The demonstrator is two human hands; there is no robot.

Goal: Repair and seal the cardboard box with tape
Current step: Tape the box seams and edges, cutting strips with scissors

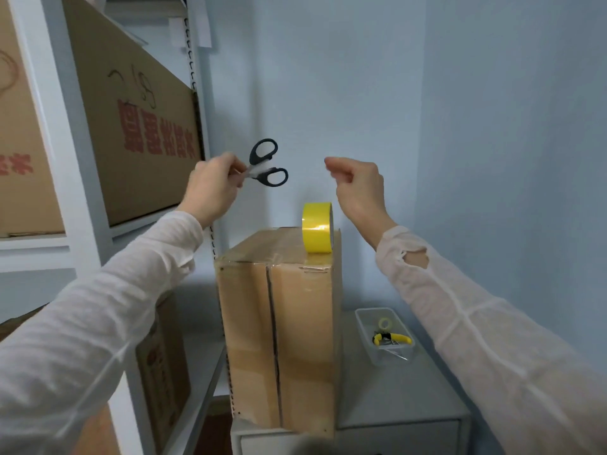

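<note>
A tall brown cardboard box stands upright on a grey cabinet, with a dark vertical seam down its front. A yellow tape roll stands on edge on the box's top, near the right. My left hand is raised above and left of the box and pinches a pair of black-handled scissors by the blades, handles pointing right. My right hand hovers above the tape roll, fingers curled, thumb and fingertips close together. I cannot make out anything between them.
A white metal shelf at the left carries large printed cardboard boxes. A clear plastic tray with a small tape roll and yellow-handled pliers sits on the grey cabinet right of the box. Blue wall behind.
</note>
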